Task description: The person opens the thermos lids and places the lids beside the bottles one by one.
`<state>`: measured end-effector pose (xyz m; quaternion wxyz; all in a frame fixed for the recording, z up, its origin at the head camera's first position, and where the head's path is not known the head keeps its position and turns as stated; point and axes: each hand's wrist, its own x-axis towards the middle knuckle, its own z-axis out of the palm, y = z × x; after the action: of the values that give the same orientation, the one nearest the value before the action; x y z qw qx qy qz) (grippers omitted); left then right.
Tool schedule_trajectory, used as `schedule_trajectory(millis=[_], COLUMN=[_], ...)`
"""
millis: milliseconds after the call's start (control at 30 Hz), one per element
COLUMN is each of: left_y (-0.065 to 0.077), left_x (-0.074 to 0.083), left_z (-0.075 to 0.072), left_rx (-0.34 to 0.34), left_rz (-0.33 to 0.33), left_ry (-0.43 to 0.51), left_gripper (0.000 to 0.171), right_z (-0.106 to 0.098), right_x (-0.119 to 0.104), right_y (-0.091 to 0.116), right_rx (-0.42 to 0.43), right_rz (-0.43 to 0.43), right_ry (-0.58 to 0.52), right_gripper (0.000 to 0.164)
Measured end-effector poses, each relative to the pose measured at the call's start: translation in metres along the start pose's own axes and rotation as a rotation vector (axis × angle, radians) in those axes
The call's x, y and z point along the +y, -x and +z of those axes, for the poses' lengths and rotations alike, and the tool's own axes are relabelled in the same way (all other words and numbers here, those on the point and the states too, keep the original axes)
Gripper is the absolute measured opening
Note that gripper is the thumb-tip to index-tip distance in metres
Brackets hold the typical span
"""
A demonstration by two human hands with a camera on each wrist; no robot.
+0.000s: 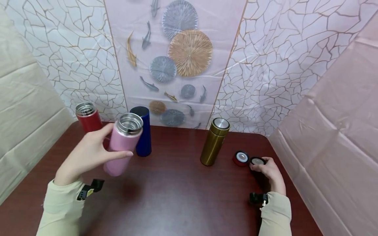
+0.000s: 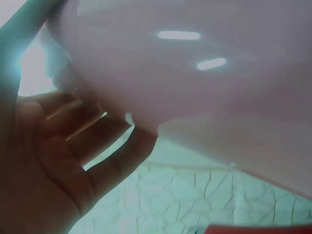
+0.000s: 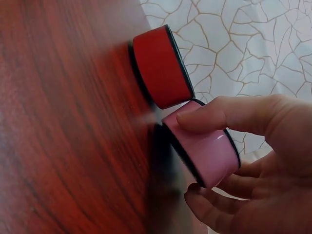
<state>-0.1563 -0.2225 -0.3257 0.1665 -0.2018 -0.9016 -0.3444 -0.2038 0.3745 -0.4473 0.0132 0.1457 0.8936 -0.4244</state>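
Observation:
A pink thermos [image 1: 122, 144] without its lid is held up in my left hand [image 1: 88, 152], thumb on the near side and fingers behind it. Its steel mouth faces up, slightly tilted. Close up, the pink wall of the thermos [image 2: 195, 73] fills most of the left wrist view, with curled fingers [image 2: 117, 161] against it. My right hand [image 1: 270, 172] pinches a pink lid [image 3: 207, 151] with a black rim between thumb and fingers, at the table's right side. Beside it a red lid [image 3: 161, 68] rests on the table, its inside facing up in the head view.
A red thermos [image 1: 90, 119] with a bare steel mouth stands at the back left. Behind the pink thermos is a blue thermos [image 1: 143, 134]. A gold thermos [image 1: 215, 141] with its lid on stands right of centre. Fabric walls [image 1: 333, 131] border the dark wooden table [image 1: 177, 196].

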Motion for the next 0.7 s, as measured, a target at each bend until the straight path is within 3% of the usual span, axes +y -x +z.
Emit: schedule_trajectory(millis=[133,333,500,700], left_y=[0.004,0.003,-0.001,-0.008], left_x=[-0.008,-0.027,-0.048,-0.073], left_z=[-0.015,-0.027,-0.024,-0.011], left_rx=[0.102,0.162,0.164,0.154], left_rz=[-0.072,-0.202,-0.265,-0.354], left_ry=[0.003,0.08,0.106,0.118], left_gripper=[0.07,0.074,0.081,0.091], right_z=[0.003,0.004,0.0,-0.003], right_x=[0.0,-0.001,-0.005,-0.022], right_y=[0.001,0.004,0.009,0.018], right_rx=[-0.003,-0.006,0.001,0.048], right_rz=[0.014,0.042,0.045,-0.025], right_ry=[0.007,0.034,0.046,0.058], right_gripper=[0.078,0.085,0.09,0.085])
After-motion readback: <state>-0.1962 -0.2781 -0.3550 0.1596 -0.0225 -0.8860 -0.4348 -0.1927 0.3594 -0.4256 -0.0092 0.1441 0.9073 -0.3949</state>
